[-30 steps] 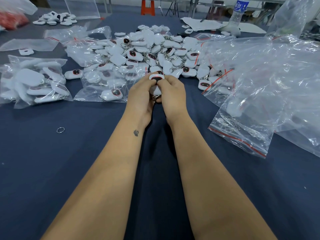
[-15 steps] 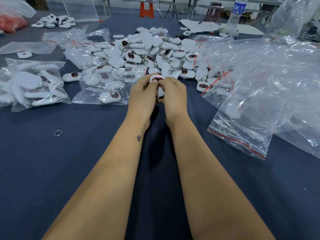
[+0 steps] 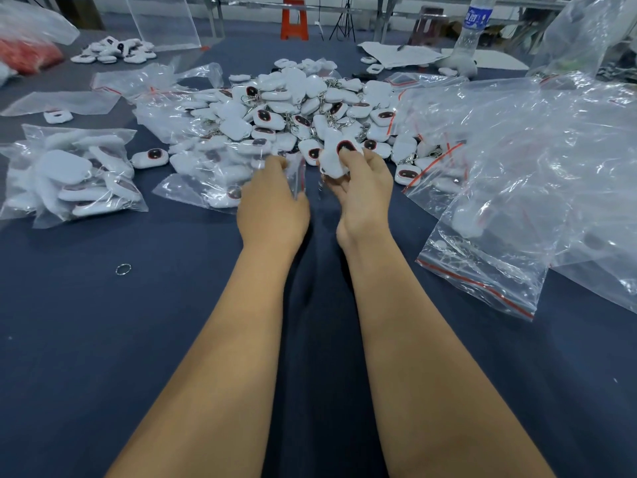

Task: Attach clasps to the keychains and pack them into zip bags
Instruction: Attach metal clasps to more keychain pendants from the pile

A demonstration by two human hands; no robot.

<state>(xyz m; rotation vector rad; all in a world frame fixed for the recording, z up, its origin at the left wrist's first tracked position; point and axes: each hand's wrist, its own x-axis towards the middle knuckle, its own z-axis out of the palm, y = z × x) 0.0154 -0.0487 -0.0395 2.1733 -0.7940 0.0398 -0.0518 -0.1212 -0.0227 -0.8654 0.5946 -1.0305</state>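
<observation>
Keychain (image 3: 336,157) first: it's a white puffy one with a dark oval patch ringed in red, and the right hand (image 3: 362,194) has it pinched, fingers curled over the top and thumb underneath. It sits lifted just at the near edge of the big loose pile of keychains (image 3: 296,112) in the middle of the bench (image 3: 138,339). Something small and metallic seems to hang under it (too blurry to say if that's the clasp).

Left hand (image 3: 274,205) is right beside the other one, fingers bent down onto the mouth of a clear zip bag (image 3: 220,177) that already has a few keychains inside; it looks like it's gripping the plastic edge, though the fingertips are hidden.

Further left there's a filled bag (image 3: 72,174) lying flat, stuffed with white pieces, and one stray keychain (image 3: 150,157) between it and the pile. A lone metal ring (image 3: 123,269) sits on the dark blue cloth well apart from everything, nearer to me.

On the right, a heap of empty bags (image 3: 537,167) with red seal strips spreads over that whole side. At the far end: a water bottle (image 3: 474,25), some white paper (image 3: 403,55), an orange stool (image 3: 294,24), and another small bunch of keychains (image 3: 113,53) at the far left.
</observation>
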